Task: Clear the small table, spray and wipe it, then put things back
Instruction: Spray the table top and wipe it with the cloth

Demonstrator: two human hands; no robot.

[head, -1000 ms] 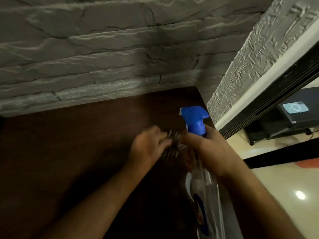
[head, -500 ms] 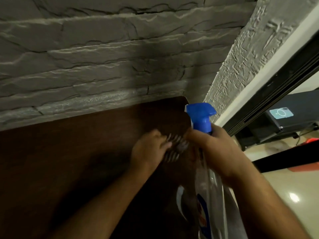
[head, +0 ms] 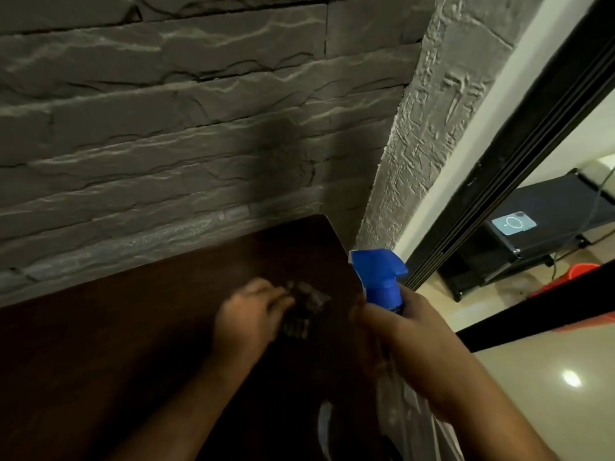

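Note:
A dark brown table (head: 139,327) fills the lower left, set against a grey stone wall. My left hand (head: 248,319) presses a dark, patterned cloth (head: 304,311) onto the tabletop near its far right corner. My right hand (head: 402,341) grips the neck of a clear spray bottle (head: 404,417) with a blue trigger head (head: 379,277), held upright beside the table's right edge. The bottle's lower body runs down past the frame bottom.
The grey stone wall (head: 186,128) runs along the table's back edge. A textured wall corner (head: 429,134) and a black door frame (head: 519,161) stand to the right. Beyond lie a glossy cream floor (head: 549,377) and a black stand (head: 532,234).
Both hands sit lower in view as the camera tilted up and the table edge shifted. The cloth under my left hand has shifted slightly on the tabletop. The bottle stays gripped.

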